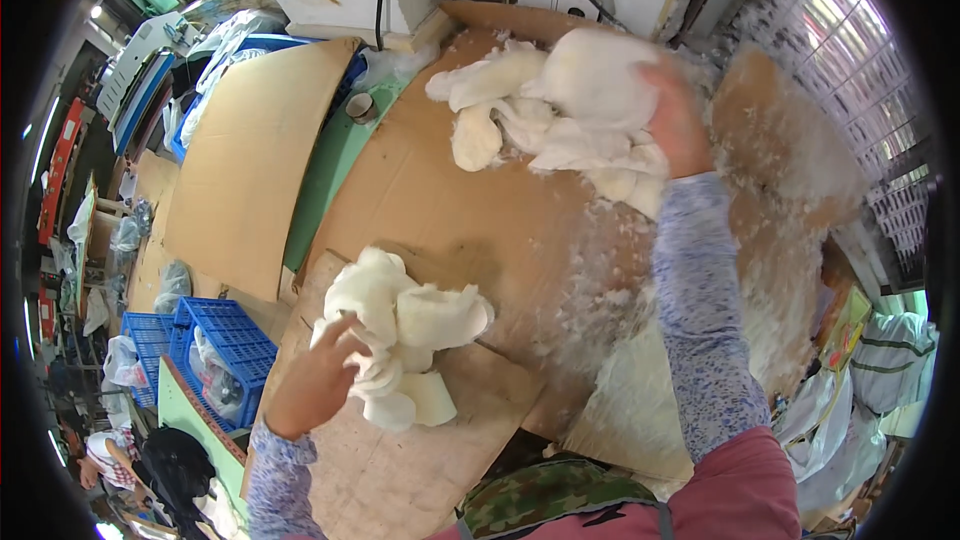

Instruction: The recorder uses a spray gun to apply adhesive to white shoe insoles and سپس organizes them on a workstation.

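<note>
My left hand [318,378] is at the left side of a small heap of white, soft, padded pieces [400,315]. Its fingers are apart and curved, and the fingertips meet the edge of the heap. Some of these pieces look rolled or cup-shaped. Farther off on the right, my right hand [678,115], smeared by motion, is at the right end of a larger pile of similar white pieces [590,80]. Its fingers are hidden or blurred against a big white piece, so whether it grips that piece does not show.
Brown cardboard [400,180] covers the work surface, with loose white fluff [610,300] strewn on its right. A cardboard sheet [250,170], a small cup [362,108] and blue plastic crates [225,350] are on the left. A wall with cables rises behind; a person [110,460] is at lower left.
</note>
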Available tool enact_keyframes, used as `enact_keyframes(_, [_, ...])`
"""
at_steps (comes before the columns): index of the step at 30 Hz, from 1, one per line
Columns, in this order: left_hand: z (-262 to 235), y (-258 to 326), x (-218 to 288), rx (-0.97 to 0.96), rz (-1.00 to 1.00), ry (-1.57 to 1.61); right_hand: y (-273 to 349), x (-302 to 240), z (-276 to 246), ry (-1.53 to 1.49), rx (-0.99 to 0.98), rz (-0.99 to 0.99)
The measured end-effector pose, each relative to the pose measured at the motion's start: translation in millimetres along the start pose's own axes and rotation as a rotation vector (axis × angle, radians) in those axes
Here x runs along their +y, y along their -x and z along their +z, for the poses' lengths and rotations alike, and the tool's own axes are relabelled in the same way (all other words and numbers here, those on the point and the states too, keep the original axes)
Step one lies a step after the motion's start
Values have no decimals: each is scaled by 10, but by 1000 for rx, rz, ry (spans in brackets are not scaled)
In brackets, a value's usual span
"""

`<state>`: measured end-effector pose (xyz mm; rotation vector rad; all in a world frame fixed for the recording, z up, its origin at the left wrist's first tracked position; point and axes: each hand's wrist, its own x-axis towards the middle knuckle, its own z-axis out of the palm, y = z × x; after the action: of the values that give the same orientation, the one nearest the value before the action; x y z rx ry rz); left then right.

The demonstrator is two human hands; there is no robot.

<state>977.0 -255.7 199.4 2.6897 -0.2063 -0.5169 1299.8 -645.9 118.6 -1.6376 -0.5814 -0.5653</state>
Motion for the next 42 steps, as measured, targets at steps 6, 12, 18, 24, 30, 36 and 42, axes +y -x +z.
enact_keyframes(6, [74,-2341,-143,353,344,-160,-606,65,-1468,179,-159,658])
enact_keyframes(12, [665,-4486,-267,861,293,-396,-932,-649,-2402,518,-337,576])
enact_keyframes(18, [536,-4710,-125,881,248,-364,-658,-985,-2843,850,-405,653])
enact_keyframes(24, [-348,-3990,1335,694,487,-130,-357,-707,-3378,1089,-373,661])
enact_keyframes(30, [-782,-3384,2114,56,725,61,-413,-643,-2812,1026,-592,487])
enact_keyframes(36, [-932,-2902,2155,408,734,-224,-297,-1044,-2240,-281,-284,596])
enact_keyframes(42, [-1215,-2421,2664,208,678,-102,-485,-1489,-2154,663,-483,334])
